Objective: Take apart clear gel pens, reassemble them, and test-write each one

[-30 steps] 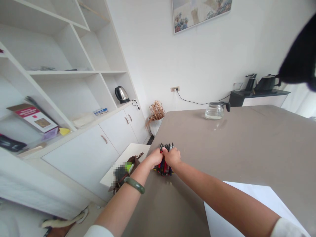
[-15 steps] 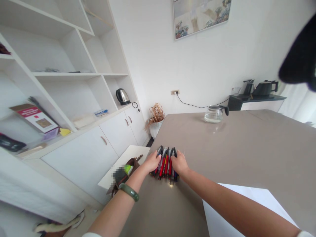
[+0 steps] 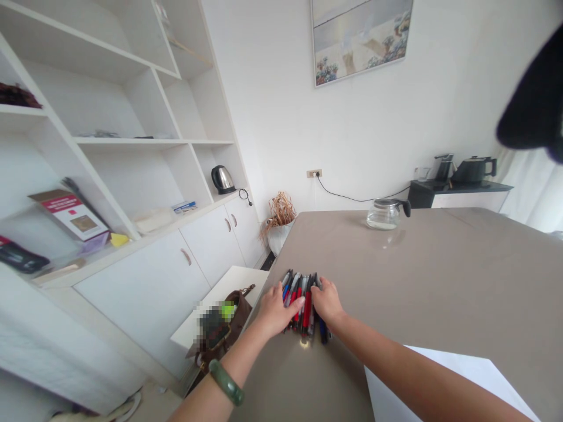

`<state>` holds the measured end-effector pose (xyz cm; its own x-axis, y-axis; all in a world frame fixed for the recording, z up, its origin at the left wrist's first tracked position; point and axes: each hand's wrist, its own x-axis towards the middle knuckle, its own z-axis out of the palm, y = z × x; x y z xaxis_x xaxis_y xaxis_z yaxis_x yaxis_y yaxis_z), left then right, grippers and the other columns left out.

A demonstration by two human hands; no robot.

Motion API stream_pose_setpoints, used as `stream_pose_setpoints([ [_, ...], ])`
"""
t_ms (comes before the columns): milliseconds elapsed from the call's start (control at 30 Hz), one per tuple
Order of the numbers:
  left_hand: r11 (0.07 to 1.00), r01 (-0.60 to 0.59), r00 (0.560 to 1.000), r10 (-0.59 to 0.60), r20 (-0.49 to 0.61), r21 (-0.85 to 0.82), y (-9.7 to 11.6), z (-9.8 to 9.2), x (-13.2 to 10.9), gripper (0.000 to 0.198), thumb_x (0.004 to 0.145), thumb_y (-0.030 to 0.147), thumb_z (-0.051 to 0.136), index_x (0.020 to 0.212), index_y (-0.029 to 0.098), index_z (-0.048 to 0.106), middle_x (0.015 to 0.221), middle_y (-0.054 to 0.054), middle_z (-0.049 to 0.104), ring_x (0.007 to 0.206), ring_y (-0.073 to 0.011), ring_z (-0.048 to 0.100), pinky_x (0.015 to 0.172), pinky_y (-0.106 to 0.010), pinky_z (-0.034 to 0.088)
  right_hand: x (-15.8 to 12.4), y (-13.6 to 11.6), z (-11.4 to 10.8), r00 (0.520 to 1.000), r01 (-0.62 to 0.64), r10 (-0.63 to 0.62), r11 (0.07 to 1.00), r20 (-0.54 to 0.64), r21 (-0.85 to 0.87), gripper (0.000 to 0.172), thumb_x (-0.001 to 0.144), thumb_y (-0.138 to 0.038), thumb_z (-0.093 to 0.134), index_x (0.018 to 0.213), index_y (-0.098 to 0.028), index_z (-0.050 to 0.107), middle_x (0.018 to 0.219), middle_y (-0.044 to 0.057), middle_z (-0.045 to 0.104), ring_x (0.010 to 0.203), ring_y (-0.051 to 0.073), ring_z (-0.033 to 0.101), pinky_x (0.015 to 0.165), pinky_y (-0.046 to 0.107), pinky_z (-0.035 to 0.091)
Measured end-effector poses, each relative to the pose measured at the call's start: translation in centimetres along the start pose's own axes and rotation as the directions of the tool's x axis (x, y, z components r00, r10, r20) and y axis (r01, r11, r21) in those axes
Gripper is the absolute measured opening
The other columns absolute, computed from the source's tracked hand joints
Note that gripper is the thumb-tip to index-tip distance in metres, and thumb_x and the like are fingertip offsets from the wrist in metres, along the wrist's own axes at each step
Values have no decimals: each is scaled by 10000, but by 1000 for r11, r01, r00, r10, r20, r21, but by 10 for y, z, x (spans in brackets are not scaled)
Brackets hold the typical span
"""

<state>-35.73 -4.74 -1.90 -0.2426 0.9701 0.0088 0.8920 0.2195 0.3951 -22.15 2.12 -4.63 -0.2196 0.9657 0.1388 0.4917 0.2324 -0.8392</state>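
Note:
A row of several pens [image 3: 302,287], red, black, blue and grey, lies side by side near the left edge of a brown table [image 3: 431,269]. My left hand [image 3: 276,309] rests flat on the left side of the row, fingers stretched out over the pens. My right hand [image 3: 328,302] lies on the right side of the row, fingers pressed on the pens. A green bangle [image 3: 226,382] sits on my left wrist.
A white sheet of paper [image 3: 440,387] lies at the table's near right. A glass jug [image 3: 383,213] stands at the far side. A brown bag [image 3: 220,331] sits on a low white stool left of the table. White shelves and cabinets line the left wall.
The pens were bunched tight between both hands; now they are spread into a flat row, with both hands lying over them. The view has shifted down a little.

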Motion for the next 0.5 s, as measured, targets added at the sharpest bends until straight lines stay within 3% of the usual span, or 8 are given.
stream_pose_setpoints([
  [133, 994, -51, 999, 49, 21, 97, 0, 6, -21, 1129, 446, 714, 483, 1320, 189, -3, 1389, -115, 65, 1236, -346, 58, 958, -452, 169, 7, 12, -8, 1000, 20, -20, 999, -14, -27, 373, 735, -256, 331, 1012, -117, 539, 1025, 126, 543, 1023, 216, 445, 860, 296, 331],
  [300, 989, -64, 997, 57, 57, 136, 8, 2, -30, 1262, 296, 749, 515, 1313, 235, -26, 1396, -76, -18, 1222, -380, -64, 945, -515, 141, 24, 15, -14, 997, 78, -78, 996, -10, -40, 393, 768, -291, 319, 1031, -104, 543, 1058, 138, 525, 1053, 220, 416, 918, 322, 265],
  [400, 988, -60, 997, 51, 66, 140, 10, -4, -28, 1294, 255, 758, 514, 1316, 225, -2, 1395, -86, -2, 1226, -382, -26, 955, -502, 141, 48, 6, -17, 974, 187, -185, 982, 133, 0, 381, 794, -352, 326, 969, -140, 590, 1055, 108, 547, 1055, 211, 422, 937, 318, 237],
  [500, 989, -53, 996, 43, 72, 136, 11, -6, -24, 1328, 227, 767, 507, 1318, 200, 3, 1393, -101, 3, 1228, -382, 22, 962, -489, 150, 77, -6, -14, 906, 253, -263, 965, 333, 72, 466, 801, -458, 299, 915, -149, 629, 1001, 92, 595, 979, 197, 496, 897, 304, 301],
])
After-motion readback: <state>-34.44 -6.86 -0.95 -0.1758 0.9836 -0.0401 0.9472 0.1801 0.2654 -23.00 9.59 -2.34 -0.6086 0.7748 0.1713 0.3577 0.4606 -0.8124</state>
